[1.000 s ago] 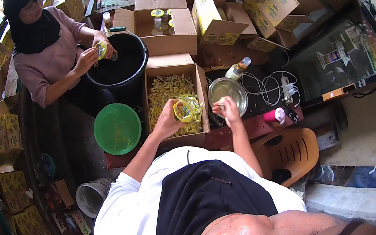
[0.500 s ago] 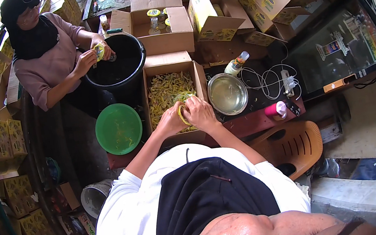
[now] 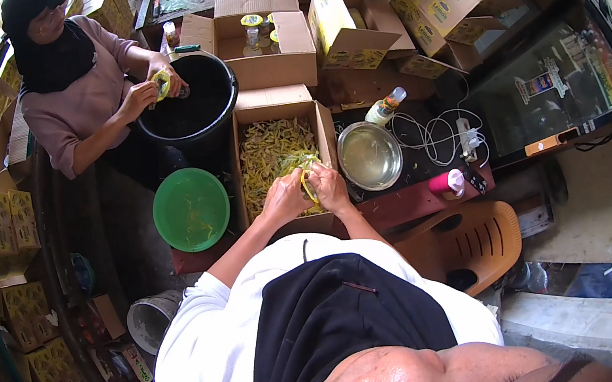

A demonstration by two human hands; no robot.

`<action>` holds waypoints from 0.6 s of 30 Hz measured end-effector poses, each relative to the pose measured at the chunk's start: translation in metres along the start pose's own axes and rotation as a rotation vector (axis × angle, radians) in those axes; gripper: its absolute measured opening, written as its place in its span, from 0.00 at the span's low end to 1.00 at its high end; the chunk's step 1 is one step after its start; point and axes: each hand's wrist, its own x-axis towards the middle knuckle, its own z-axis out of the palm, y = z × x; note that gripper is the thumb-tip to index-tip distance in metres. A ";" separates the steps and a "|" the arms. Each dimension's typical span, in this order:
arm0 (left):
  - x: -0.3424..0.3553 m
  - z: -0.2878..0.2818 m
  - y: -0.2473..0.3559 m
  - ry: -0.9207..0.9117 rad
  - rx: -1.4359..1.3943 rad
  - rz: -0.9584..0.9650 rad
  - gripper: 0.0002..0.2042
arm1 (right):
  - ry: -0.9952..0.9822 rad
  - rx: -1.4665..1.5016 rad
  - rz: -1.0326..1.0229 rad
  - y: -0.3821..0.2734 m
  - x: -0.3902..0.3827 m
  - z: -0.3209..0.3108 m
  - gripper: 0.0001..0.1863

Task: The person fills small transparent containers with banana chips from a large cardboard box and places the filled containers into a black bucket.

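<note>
My left hand (image 3: pixel 285 198) and my right hand (image 3: pixel 329 188) are close together over the near end of an open cardboard box (image 3: pixel 326 136). Between them is a yellow-edged plastic piece (image 3: pixel 308 184), gripped by the fingers of both; its exact kind is partly hidden. A heap of crumpled yellowish strips (image 3: pixel 268 153) fills the box, and a paler, greener clump (image 3: pixel 297 162) lies just beyond my fingertips.
A green basin (image 3: pixel 191 211) sits left, a metal bowl of liquid (image 3: pixel 370 155) and bottle (image 3: pixel 386 107) right. Beyond are a black bucket (image 3: pixel 231 99), a carton of jars (image 3: pixel 268 64) and a co-worker (image 3: pixel 85 82) holding a yellow-topped jar. An orange chair (image 3: pixel 482 243) stands near right.
Both my hands have shifted slightly, and the yellow-edged piece has turned a little between them. My right forearm sits closer in. The co-worker's hands have barely moved.
</note>
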 end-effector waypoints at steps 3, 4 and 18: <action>0.001 0.010 -0.004 0.027 0.036 0.034 0.30 | 0.065 0.105 -0.004 0.015 -0.001 0.006 0.15; 0.002 0.013 -0.004 0.040 0.036 0.047 0.31 | 0.067 0.102 -0.002 0.020 -0.001 0.008 0.15; 0.007 -0.013 -0.032 -0.072 -0.402 0.067 0.30 | -0.073 -0.019 -0.149 -0.029 0.020 -0.038 0.21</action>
